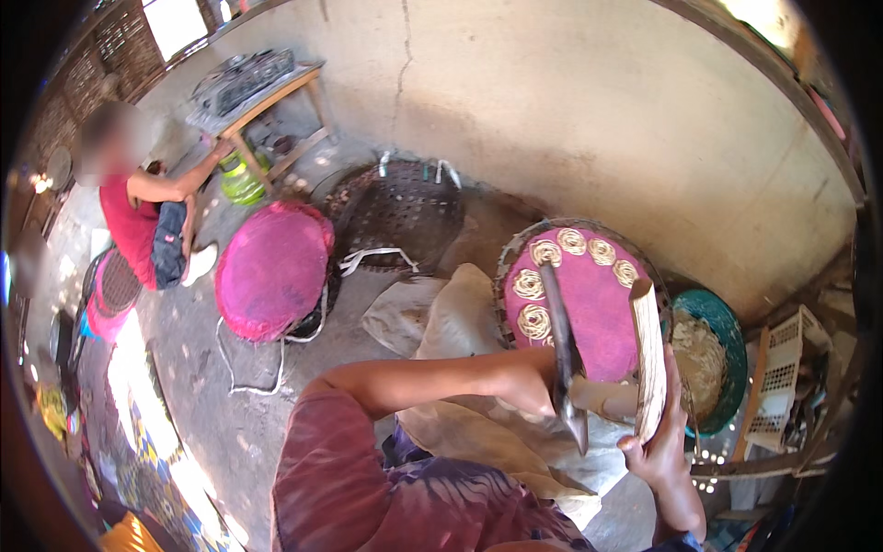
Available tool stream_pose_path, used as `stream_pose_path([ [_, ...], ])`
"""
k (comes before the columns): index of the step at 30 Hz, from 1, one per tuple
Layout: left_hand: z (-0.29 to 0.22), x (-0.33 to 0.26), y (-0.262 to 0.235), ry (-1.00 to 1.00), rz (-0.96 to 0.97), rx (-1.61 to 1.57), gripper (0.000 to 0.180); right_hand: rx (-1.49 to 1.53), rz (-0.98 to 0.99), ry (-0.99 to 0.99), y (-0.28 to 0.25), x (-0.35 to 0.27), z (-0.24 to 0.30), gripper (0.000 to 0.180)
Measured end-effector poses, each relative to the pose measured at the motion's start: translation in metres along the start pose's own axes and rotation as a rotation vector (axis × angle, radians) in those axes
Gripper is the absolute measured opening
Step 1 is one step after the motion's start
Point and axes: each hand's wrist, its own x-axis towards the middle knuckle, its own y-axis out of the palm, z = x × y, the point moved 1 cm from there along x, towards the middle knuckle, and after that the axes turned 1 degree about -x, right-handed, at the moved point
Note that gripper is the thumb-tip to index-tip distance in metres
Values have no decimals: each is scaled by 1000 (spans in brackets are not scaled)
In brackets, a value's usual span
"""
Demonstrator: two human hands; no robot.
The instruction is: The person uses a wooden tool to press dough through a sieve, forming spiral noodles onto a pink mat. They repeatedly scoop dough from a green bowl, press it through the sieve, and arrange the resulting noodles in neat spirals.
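My left hand [526, 388] grips a dark, worn wooden bar [559, 345], its fingers partly hidden behind the bar. My right hand [664, 442] is around a pale wooden bar [650, 368] with fingers along its far side. A light brown cylinder [603, 397] lies between the two bars, like parts of one hand press. Beyond them is a round tray [501, 293] covered with pink cloth [593, 317]. Several pale coiled strand nests [571, 241] line the cloth's left and far edge; the bars hide part of it.
A teal basin [731, 354] of pale dough [701, 359] stands right, beside a white plastic crate [780, 377]. At left are a pink-covered round basket [274, 271] and a dark woven basket [400, 207]. A person in red [129, 216] squats near a green gas cylinder [241, 182] and wooden table [267, 103].
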Motion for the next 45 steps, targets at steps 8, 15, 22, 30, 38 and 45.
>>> stream_pose_path([
  [8, 51, 9, 51, 122, -137, -161, 43, 145, 240, 188, 10, -12, -9, 123],
  [15, 88, -75, 48, -280, -164, 154, 41, 1242, -1258, 790, -22, -141, -214, 107],
  [22, 94, -116, 38, -326, -259, 43, 49, 1780, -1449, 960, -4, -181, -334, 116],
  [30, 83, -80, 46, -279, -118, 154, 50, 1926, -1514, 872, -18, -170, -316, 106],
  [38, 91, -53, 49, 75, -22, 206, 48, 1129, -991, 927, -11, -150, -219, 88],
  [45, 7, 26, 30, -102, 312, -91, 64, 1109, 746, 530, 1, -132, -65, 102],
])
